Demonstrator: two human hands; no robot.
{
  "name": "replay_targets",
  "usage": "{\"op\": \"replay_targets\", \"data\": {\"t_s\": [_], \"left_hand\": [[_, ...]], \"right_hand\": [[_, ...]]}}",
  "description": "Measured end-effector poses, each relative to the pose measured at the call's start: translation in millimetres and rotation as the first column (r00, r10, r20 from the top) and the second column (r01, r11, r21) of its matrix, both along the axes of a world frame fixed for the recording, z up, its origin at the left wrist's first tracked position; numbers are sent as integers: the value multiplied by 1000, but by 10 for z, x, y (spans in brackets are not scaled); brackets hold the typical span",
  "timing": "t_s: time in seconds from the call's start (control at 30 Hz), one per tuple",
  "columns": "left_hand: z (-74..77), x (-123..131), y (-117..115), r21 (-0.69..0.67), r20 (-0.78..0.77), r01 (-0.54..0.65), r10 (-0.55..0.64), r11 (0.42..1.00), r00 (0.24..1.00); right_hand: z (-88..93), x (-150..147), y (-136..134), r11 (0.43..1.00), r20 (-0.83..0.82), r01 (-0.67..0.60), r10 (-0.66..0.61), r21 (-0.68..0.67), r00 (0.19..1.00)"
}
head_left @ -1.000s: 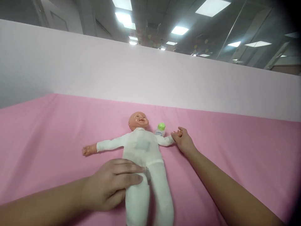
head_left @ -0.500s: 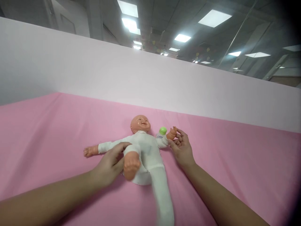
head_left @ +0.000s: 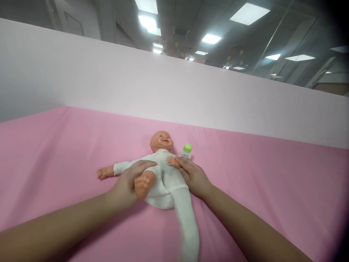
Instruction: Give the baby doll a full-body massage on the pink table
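A baby doll [head_left: 173, 178] with a white cloth body lies on its back, its head toward the wall. My left hand [head_left: 129, 183] is wrapped round the doll's raised, bent leg, just by the orange-brown foot [head_left: 144, 184]. My right hand [head_left: 195, 176] holds the doll's arm near its small plastic hand [head_left: 173, 161], which rests on the chest. The doll's other arm [head_left: 121, 167] stretches out to the left, and its other leg [head_left: 187, 225] points toward me. Beside the doll's shoulder is a small clear bottle [head_left: 186, 151] with a green cap.
The surface is covered with a pink sheet [head_left: 259, 189], wrinkled in places. A white wall or panel [head_left: 163, 87] runs along the far side, with glass and lit ceiling lamps above it.
My right hand has brought the doll's arm inward from beside the bottle onto its chest. My left hand has shifted the bent leg slightly up and left.
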State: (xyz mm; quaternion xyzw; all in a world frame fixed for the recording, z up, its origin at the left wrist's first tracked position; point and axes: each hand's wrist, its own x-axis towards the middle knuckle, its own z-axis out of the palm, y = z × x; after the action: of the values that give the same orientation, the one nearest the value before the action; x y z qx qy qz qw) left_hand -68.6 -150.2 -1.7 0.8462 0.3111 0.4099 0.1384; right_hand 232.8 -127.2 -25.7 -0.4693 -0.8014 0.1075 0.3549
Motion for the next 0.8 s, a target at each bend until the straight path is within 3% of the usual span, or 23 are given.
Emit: {"op": "replay_targets", "data": {"t_s": [0.1,0.23,0.4,0.57,0.7,0.8], "left_hand": [[17,16,-116,75,-58,69,-65,995,996],[0,57,-230,206,-176,39,-2,978,984],[83,45,-291,397,-129,103,-56,912,990],[239,41,-428,378,-184,333,-282,864,942],[240,79,-493,331,-238,448,-386,830,891],[231,98,-513,310,-265,503,-435,807,861]], "right_hand": [[15,-6,-8,1000,-12,-14,14,12,1000],[32,1,-11,999,-14,-24,25,43,1000],[59,160,-20,977,-232,213,-213,-28,949],[40,486,122,924,-485,357,-375,-134,790],[0,702,289,825,-334,509,-565,-244,755],[-26,760,359,787,-206,533,-603,-310,771]]}}
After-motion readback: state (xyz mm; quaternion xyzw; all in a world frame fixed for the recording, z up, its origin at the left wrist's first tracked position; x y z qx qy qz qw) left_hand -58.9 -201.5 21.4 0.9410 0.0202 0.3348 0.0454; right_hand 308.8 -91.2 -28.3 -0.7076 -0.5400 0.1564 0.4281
